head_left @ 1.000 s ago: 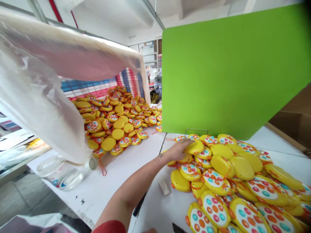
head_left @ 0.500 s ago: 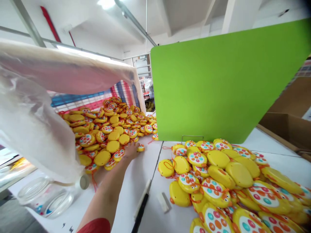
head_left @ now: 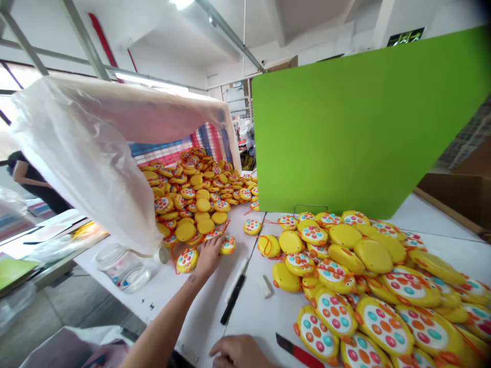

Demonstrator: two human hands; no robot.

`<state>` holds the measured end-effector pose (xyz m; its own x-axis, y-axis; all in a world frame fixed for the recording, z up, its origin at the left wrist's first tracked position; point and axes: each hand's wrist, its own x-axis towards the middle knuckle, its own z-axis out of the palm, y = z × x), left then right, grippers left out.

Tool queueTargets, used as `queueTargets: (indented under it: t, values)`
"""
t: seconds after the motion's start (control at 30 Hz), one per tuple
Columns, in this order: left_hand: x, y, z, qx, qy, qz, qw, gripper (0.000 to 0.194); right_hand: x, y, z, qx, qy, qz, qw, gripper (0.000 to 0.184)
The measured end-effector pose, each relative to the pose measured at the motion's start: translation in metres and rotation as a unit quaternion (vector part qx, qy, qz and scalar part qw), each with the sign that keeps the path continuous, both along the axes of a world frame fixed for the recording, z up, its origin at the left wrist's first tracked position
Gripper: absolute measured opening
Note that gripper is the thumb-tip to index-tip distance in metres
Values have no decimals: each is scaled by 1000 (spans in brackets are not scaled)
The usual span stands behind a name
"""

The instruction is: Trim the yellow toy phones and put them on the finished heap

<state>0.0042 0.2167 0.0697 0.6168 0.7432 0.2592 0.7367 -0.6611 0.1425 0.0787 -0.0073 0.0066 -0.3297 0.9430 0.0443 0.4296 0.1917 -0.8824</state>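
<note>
My left hand [head_left: 210, 254] lies over the front edge of a heap of yellow, duck-like toys [head_left: 186, 231]. Its fingers are stretched forward and touch the toys, with one dotted toy [head_left: 228, 245] right beside the fingertips. Another dotted toy [head_left: 187, 259] lies left of the wrist, and a single toy [head_left: 252, 226] sits apart on the white table. My right hand [head_left: 240, 351] is low in the picture by the table's near edge, fingers loosely bent and apart, holding nothing. A second pile of the toys [head_left: 345, 276], several with orange cords, covers the right side.
A white-lined checked bag [head_left: 126, 204] opens toward the table. Behind the right pile stands a green board [head_left: 345, 138]. A black-handled tool [head_left: 232, 299], a white block [head_left: 264, 286], a red-handled blade [head_left: 297, 351] and a clear plastic jar [head_left: 123, 267] lie about. A person [head_left: 34, 179] is far left.
The camera view has shifted. My right hand has come into view at the bottom. Near my left hand, several toys now lie forward of the heap, one of them farther right on the table.
</note>
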Motion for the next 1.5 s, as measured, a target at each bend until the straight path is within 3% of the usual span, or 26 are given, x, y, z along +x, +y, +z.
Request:
queueTargets:
  t: [0.07,0.2,0.3,0.4,0.5,0.57,0.67,0.73,0.8,0.9,1.07,1.2,1.3,1.37,1.5]
  values:
    - [-12,-37,-1,-3,-141,-10,990,56,2,3,0,-55,134,-56,988,33]
    - [-39,-125,-18,-34,-303,-12,952,55,9,6,4,-116,432,-115,887,70]
    - [-54,-176,-38,-64,-330,3,942,55,14,5,10,-126,532,-104,831,71]
    - [-62,-200,-51,-107,-328,-12,939,58,16,2,13,-128,539,-100,827,52]
    - [-64,-203,-54,-119,-360,0,925,57,17,-1,13,-125,520,-110,838,37]
    - [-64,-201,-54,-102,-434,71,892,52,18,-1,11,-128,524,-129,832,36]
    - [-61,-199,-55,-171,-564,168,790,38,20,-1,8,-114,524,-159,829,38]
    - [-59,-200,-56,-283,-607,158,726,42,21,0,7,-104,519,-162,833,40]
    - [-56,-202,-58,-357,-618,117,690,48,22,-1,7,-98,514,-151,838,43]
    - [-51,-206,-59,-372,-626,90,679,52,23,-3,7,-106,503,-122,849,48]
    - [-47,-213,-55,-394,-645,72,651,59,23,-3,4,-141,483,-115,856,38]
    - [-45,-219,-55,-404,-613,29,679,81,22,-2,2,-101,463,-130,871,38]
    - [-45,-218,-58,-394,-599,38,696,94,22,-3,4,-101,450,-116,880,44]
    - [-45,-216,-59,-387,-608,42,692,88,22,-5,6,-117,443,-112,882,50]
    - [-44,-213,-59,-402,-637,45,656,59,21,-10,10,-91,407,-96,904,56]
